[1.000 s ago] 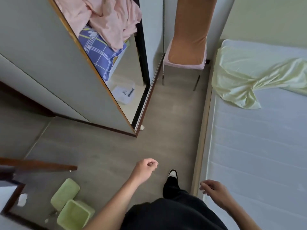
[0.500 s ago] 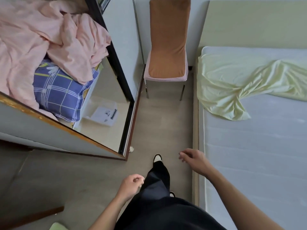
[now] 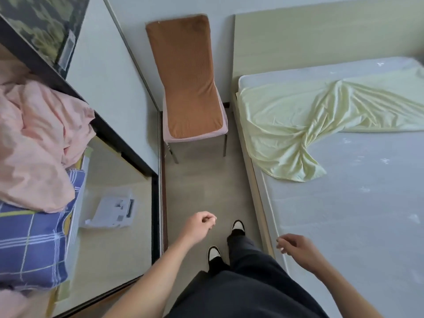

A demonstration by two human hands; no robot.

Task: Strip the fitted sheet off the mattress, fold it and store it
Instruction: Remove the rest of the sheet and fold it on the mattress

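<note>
Pale yellow and thin, the fitted sheet (image 3: 316, 125) lies partly stripped at the head end of the mattress (image 3: 358, 214), gathered into a twisted bunch with creases fanning out from the knot and one loose flap trailing toward the near edge. It still spreads over the upper left corner, while the rest of the mattress is bare, grey-white and faintly quilted. A light wooden bed frame (image 3: 259, 203) edges it, with a flat headboard (image 3: 321, 40) of the same tone.

Neither hand touches the sheet. The left hand (image 3: 198, 227) hangs over the floor with its fingers (image 3: 210, 220) curled loosely inward, holding nothing. The right hand (image 3: 298, 247) hovers at the near edge of the mattress, fingers bent and slightly apart, also empty.

Beside the headboard stands a chair (image 3: 188, 86) in a ribbed brown cover with pink trim and metal legs. To the left, an open wardrobe (image 3: 128, 154) with a dark frame holds a crumpled pink blanket (image 3: 39, 138) resting on a blue checked pillow (image 3: 34, 246); a white boxy item (image 3: 114, 211) lies on its pale floor panel.
</note>
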